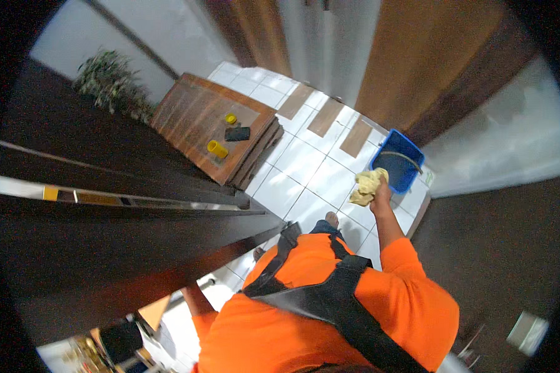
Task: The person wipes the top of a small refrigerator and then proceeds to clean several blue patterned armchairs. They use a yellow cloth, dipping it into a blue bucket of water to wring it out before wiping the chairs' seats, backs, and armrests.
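My right hand (382, 190) is closed around a crumpled pale yellow cloth (368, 185). Hand and cloth are at the near left side of a blue bucket (393, 138) on the floor; whether the cloth touches it, I cannot tell. A thin curved handle (399, 155) spans the bucket's opening. At lower left my left forearm (197, 299) runs behind a tall dark wooden panel (137, 255), which hides the left hand.
A brown wooden cabinet (193, 118) carries a yellow cup (217, 148), a yellow lid (231, 118) and a dark phone-like slab (237, 133). A leafy plant (112, 81) stands behind. White floor tiles (298, 158) include several brown strips (325, 118). Brown curtains (417, 62) hang ahead.
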Available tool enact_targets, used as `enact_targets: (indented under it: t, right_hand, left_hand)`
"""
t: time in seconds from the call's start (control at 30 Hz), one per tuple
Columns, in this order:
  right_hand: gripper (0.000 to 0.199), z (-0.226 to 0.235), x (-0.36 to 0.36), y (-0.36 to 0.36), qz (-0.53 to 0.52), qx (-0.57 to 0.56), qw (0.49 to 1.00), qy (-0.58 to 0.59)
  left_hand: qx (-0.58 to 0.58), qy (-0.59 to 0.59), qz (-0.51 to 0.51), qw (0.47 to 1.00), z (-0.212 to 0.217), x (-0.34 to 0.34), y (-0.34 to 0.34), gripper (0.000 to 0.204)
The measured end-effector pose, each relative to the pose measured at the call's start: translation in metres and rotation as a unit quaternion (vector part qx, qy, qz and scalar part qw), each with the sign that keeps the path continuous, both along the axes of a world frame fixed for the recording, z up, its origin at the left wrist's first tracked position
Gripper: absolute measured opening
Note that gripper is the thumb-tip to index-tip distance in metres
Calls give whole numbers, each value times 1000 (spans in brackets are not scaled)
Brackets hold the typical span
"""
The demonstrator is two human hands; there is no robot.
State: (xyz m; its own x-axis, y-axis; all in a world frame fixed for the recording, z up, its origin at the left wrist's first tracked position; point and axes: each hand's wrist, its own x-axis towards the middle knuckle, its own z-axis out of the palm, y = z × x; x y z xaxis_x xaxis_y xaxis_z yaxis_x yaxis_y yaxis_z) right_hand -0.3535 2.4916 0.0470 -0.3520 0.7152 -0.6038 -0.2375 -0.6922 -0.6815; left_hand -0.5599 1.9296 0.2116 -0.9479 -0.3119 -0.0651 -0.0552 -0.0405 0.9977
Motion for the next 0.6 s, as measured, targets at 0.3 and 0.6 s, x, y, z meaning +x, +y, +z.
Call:
enact_targets:
  t: [0.3, 0.6]
  right_hand:
    - [42, -14, 109, 94, -77, -31, 993, -89]
    - [48, 12, 164, 105, -152, -118, 969, -153]
  left_hand:
    - [-108, -73, 116, 985, 6, -3, -4, 57]
    - [-354, -473, -104, 800, -106, 96, 28, 55]
